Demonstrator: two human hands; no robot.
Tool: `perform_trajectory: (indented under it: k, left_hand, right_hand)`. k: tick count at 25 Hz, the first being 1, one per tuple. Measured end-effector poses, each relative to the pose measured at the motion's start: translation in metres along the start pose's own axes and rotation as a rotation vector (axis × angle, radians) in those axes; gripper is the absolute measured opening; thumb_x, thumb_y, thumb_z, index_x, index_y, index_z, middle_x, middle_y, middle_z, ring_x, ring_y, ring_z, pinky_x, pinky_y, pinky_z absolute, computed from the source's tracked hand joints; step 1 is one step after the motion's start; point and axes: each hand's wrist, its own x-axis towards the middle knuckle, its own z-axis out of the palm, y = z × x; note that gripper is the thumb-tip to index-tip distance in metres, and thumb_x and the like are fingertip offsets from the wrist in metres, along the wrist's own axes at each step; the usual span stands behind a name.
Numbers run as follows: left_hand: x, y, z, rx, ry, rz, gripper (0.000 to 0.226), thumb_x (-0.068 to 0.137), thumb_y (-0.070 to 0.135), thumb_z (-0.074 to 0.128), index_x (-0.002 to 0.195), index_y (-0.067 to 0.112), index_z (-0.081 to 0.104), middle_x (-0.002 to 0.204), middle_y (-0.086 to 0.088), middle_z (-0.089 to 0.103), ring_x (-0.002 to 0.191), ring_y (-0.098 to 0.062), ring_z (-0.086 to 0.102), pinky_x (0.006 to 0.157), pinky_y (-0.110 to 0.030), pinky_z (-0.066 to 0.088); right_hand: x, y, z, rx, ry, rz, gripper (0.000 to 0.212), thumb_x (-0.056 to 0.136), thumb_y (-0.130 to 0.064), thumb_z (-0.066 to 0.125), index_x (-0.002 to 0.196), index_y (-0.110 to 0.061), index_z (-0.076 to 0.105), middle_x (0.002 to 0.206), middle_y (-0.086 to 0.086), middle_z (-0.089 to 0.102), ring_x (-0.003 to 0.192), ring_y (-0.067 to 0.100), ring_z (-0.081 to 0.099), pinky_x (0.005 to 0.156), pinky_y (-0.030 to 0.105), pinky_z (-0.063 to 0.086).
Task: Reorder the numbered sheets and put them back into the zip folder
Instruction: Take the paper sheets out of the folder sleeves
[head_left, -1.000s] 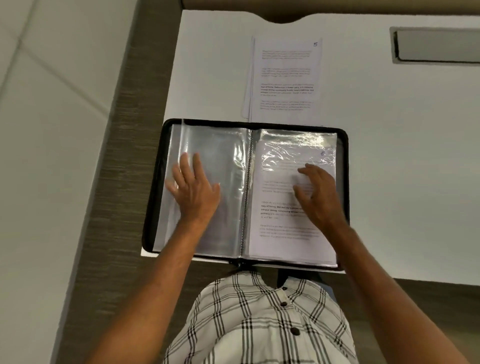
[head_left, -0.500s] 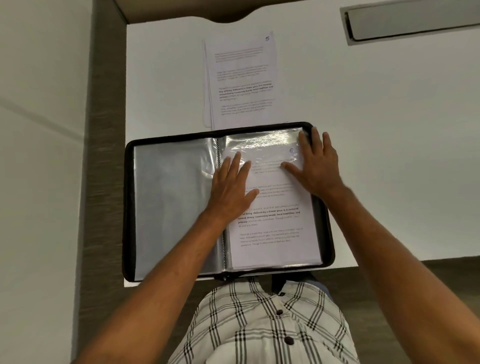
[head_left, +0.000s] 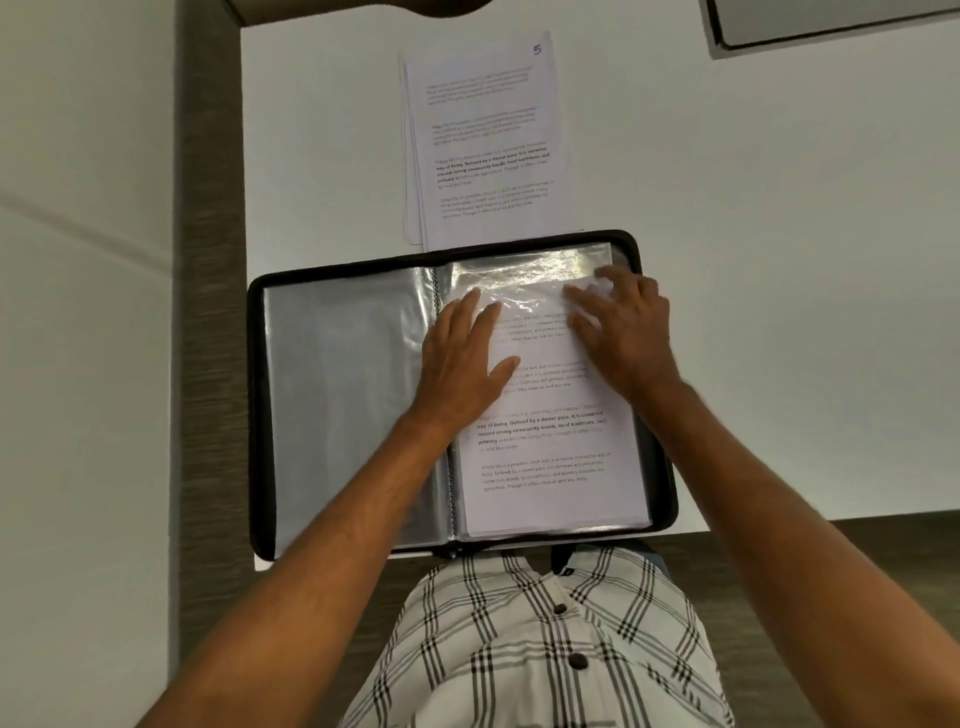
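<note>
Two hands on zip folder (head_left: 257, 415), lying open at desk's near edge. Left hand (head_left: 462, 358) flat, fingers straight, pressing sleeved sheet (head_left: 550, 467) near spine. Right hand (head_left: 623, 332) fingers curled at sleeve's top right corner, possibly pinching plastic; blurred. Loose sheet stack (head_left: 483, 140), top numbered 5, lies just beyond folder, long axis away from person, right hand nearer.

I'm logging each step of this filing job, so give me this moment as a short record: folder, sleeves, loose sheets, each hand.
folder: open flat on the white table, black zip edge
left sleeves: clear, no sheet seen inside
right sleeve: holds a printed sheet
loose stack: beyond the folder, top sheet marked 5
left hand: flat on the right sleeve near the spine
right hand: fingers bent at the sleeve's top right corner; grip unclear
</note>
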Motion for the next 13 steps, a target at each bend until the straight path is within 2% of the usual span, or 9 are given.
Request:
perform_trajectory:
  k: [2, 4, 6, 9, 11, 13]
  left_hand:
    - [0.016, 0.0, -0.011, -0.035, 0.041, 0.011, 0.073, 0.098, 0.045, 0.06, 0.159, 0.019, 0.029, 0.168, -0.004, 0.021, 0.154, -0.025, 0.013, 0.123, -0.046, 0.017]
    - [0.039, 0.0, -0.024, -0.087, 0.075, 0.027, 0.071, 0.099, 0.04, 0.063, 0.158, 0.018, 0.031, 0.164, -0.005, 0.03, 0.152, -0.024, 0.021, 0.121, -0.043, 0.019]
    - [0.059, 0.002, -0.035, -0.079, 0.087, 0.055, 0.06, 0.098, 0.034, 0.065, 0.152, 0.02, 0.043, 0.153, -0.002, 0.046, 0.143, -0.024, 0.035, 0.116, -0.041, 0.024]
    - [0.08, 0.005, -0.045, 0.028, 0.121, 0.108, 0.02, 0.097, 0.031, 0.064, 0.116, 0.027, 0.07, 0.122, 0.005, 0.064, 0.118, -0.02, 0.053, 0.101, -0.037, 0.023]
    - [0.088, 0.005, -0.049, 0.029, 0.095, 0.132, 0.011, 0.098, 0.03, 0.061, 0.1, 0.027, 0.071, 0.108, 0.008, 0.066, 0.108, -0.017, 0.055, 0.101, -0.038, 0.023]
    - [0.094, 0.005, -0.052, -0.03, 0.025, 0.161, 0.008, 0.099, 0.028, 0.059, 0.1, 0.026, 0.066, 0.101, 0.01, 0.064, 0.103, -0.018, 0.057, 0.103, -0.043, 0.028]
  right_hand:
    - [-0.003, -0.004, -0.001, 0.13, 0.025, 0.015, 0.032, 0.103, -0.032, 0.062, 0.134, -0.027, 0.07, 0.141, 0.01, 0.055, 0.121, 0.031, 0.054, 0.097, 0.047, 0.049]
    - [-0.004, -0.008, -0.006, 0.277, 0.02, 0.073, 0.03, 0.105, -0.027, 0.062, 0.132, -0.025, 0.073, 0.14, 0.008, 0.054, 0.123, 0.025, 0.053, 0.102, 0.034, 0.046]
    - [-0.004, -0.011, -0.011, 0.374, 0.019, 0.121, 0.029, 0.105, -0.025, 0.061, 0.132, -0.023, 0.073, 0.138, 0.005, 0.054, 0.127, 0.02, 0.052, 0.104, 0.023, 0.04]
    - [-0.004, -0.012, -0.016, 0.425, 0.032, 0.13, 0.033, 0.106, -0.023, 0.059, 0.138, -0.023, 0.069, 0.135, 0.004, 0.055, 0.126, 0.014, 0.051, 0.104, 0.028, 0.048]
    - [-0.007, -0.01, -0.019, 0.493, 0.03, 0.165, 0.039, 0.108, -0.021, 0.055, 0.146, -0.024, 0.06, 0.137, 0.004, 0.054, 0.124, 0.009, 0.051, 0.102, 0.03, 0.051]
    - [-0.01, -0.009, -0.024, 0.598, 0.029, 0.225, 0.045, 0.109, -0.019, 0.052, 0.154, -0.025, 0.05, 0.142, 0.004, 0.053, 0.123, 0.011, 0.055, 0.098, 0.023, 0.053]
